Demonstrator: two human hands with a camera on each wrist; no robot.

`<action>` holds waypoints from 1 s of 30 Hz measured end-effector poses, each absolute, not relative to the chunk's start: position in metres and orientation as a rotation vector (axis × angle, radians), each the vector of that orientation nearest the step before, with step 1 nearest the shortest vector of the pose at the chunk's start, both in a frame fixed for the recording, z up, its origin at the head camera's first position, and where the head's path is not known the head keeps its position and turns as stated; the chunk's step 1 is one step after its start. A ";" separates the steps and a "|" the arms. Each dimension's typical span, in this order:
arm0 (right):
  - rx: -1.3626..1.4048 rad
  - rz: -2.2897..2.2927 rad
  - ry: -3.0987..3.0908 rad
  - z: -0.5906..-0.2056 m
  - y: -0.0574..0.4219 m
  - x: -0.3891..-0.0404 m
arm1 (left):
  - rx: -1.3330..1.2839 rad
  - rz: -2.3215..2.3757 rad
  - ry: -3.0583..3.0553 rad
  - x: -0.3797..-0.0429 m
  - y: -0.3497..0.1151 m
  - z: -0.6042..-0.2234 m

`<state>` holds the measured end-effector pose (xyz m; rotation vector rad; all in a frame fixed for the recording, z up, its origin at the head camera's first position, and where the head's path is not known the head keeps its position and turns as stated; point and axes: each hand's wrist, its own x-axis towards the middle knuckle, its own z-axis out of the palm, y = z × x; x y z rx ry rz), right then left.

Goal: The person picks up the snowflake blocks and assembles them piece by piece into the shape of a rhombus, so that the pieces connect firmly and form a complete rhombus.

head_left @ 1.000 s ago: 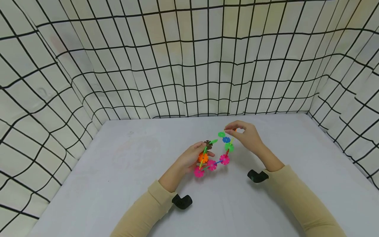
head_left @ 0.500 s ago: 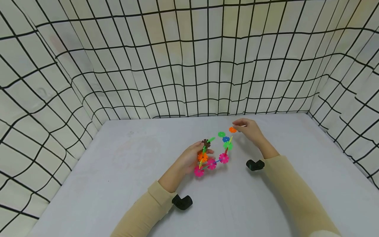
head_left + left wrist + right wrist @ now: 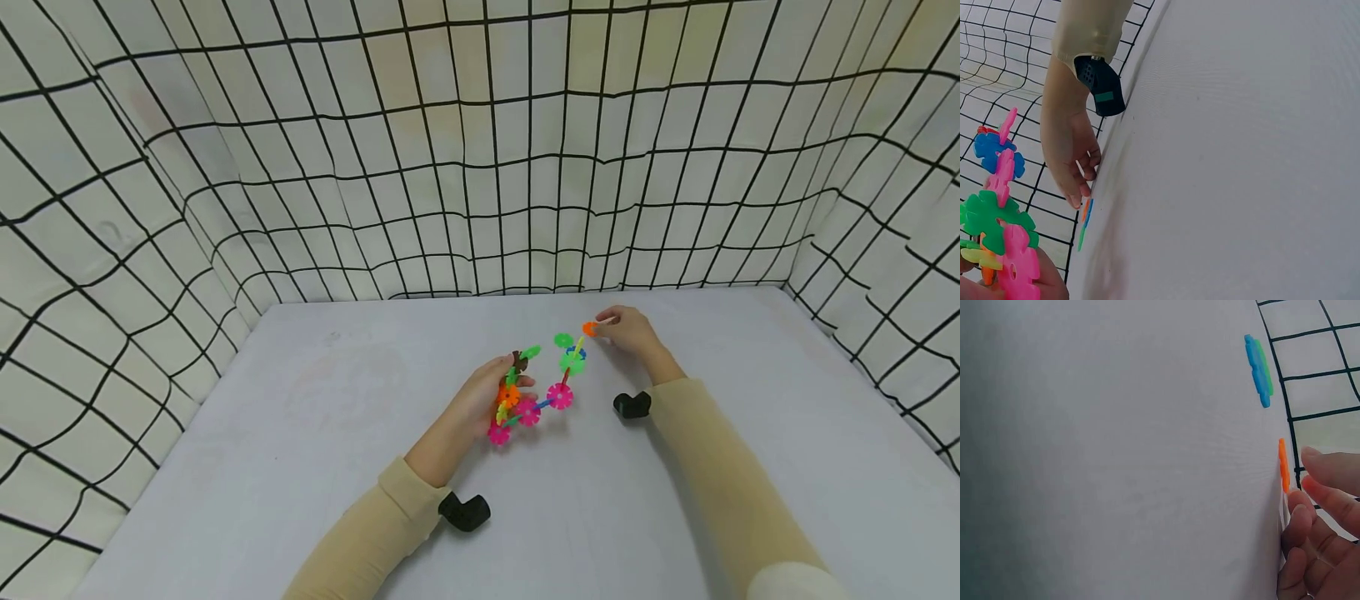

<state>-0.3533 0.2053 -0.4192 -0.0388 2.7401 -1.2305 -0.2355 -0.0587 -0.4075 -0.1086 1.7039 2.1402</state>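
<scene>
My left hand (image 3: 480, 398) grips a chain of interlocked plastic snowflake discs (image 3: 528, 412), coloured pink, green, orange, brown, blue, red and yellow. In the left wrist view, pink, green and blue notched discs (image 3: 999, 219) stand linked edge to edge by the fingers. Bent but relaxed, the fingers of my right hand (image 3: 630, 331) are beside a loose orange disc (image 3: 590, 329) lying flat on the table. In the right wrist view the thumb and index finger are apart, with no disc between them. A loose green disc (image 3: 563, 340) and a blue disc (image 3: 576, 353), partly hidden by the chain, lie nearby.
A white cloth covers the table (image 3: 300, 433). White walls with black netting (image 3: 510, 183) stand behind and at both sides. Black camera mounts (image 3: 465, 512) sit at each wrist, close above the cloth.
My right hand has drawn back to the right, uncovering the orange disc, and its fingertips now come close to it. The chain in my left hand has tilted slightly and shifted a little left.
</scene>
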 end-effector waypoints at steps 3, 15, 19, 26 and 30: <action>-0.056 -1.149 2.760 -0.418 0.203 -0.354 | -0.106 2.142 1.680 -0.236 -0.059 -0.408; -0.042 -1.030 2.828 -0.416 0.198 -0.353 | -0.103 2.174 1.582 -0.236 -0.056 -0.406; -0.021 -1.085 2.821 -0.418 0.197 -0.354 | -0.106 2.189 1.568 -0.236 -0.056 -0.405; -0.015 -1.195 2.821 -0.419 0.198 -0.353 | -0.107 2.186 1.568 -0.236 -0.056 -0.403; -0.004 -1.388 2.787 -0.414 0.199 -0.349 | -0.130 2.206 1.562 -0.237 -0.058 -0.403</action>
